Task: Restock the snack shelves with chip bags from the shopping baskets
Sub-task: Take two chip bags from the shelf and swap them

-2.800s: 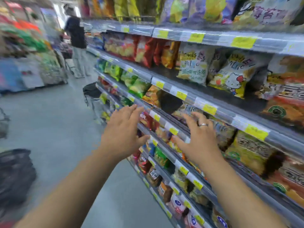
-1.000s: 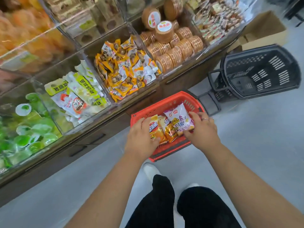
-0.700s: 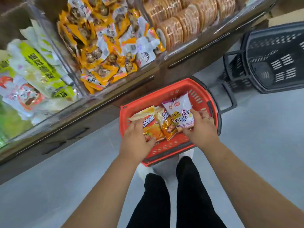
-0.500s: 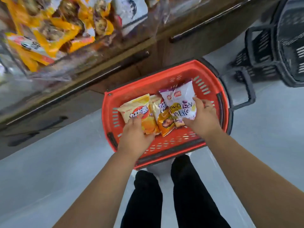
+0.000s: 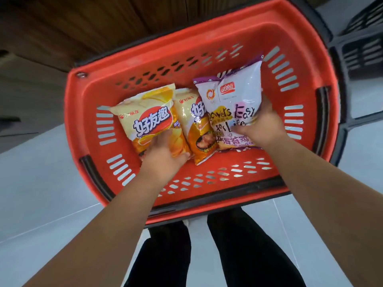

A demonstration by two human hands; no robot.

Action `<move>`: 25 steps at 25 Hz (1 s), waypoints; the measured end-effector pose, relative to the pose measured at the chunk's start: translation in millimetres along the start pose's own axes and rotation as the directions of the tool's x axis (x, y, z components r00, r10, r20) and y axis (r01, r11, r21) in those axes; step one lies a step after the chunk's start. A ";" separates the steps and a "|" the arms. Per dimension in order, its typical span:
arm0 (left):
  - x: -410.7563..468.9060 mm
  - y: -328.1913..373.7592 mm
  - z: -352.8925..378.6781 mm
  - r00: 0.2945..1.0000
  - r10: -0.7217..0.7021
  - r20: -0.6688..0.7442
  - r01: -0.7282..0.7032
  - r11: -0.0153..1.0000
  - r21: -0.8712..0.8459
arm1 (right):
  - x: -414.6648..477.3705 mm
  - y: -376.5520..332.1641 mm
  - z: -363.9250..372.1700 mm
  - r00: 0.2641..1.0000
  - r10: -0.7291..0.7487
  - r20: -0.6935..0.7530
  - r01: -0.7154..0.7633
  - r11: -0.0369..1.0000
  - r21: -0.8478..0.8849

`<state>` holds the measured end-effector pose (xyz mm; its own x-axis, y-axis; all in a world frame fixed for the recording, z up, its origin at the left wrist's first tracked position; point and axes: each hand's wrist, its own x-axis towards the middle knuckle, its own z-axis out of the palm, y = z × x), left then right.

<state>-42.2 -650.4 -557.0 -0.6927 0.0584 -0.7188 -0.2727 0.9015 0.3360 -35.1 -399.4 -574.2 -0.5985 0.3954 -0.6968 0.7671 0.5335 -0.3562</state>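
Note:
A red shopping basket [image 5: 207,46] sits on the floor right below me. Three chip bags lie in it. My left hand [image 5: 163,156] grips the lower end of a yellow chip bag [image 5: 149,117] on the left. My right hand [image 5: 263,125] grips the right edge of a white and purple chip bag [image 5: 232,100] on the right. Between them lies a second yellow and orange chip bag [image 5: 194,125], partly under the white one, touched by neither hand.
A dark wooden cabinet base [image 5: 83,27] stands just behind the basket. A black basket [image 5: 362,48] sits at the right edge. My legs in black trousers [image 5: 238,255] stand at the basket's near rim on the pale floor [image 5: 41,193].
I turned from the shelves to the red basket and bent down close over it. Both hands stayed on the outer bags and now grip them.

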 end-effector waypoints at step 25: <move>24.9 -39.5 -22.8 0.941 -0.338 0.032 0.244 0.607 -0.756 | -17.9 -12.0 -6.8 0.999 0.012 0.032 -0.020 0.963 0.267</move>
<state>-64.0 -694.4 -574.3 -0.5382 -0.2362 -0.8090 -0.8393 0.2378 0.4890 -35.2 -407.7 -553.2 -0.5813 0.3778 -0.7206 0.8130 0.3063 -0.4952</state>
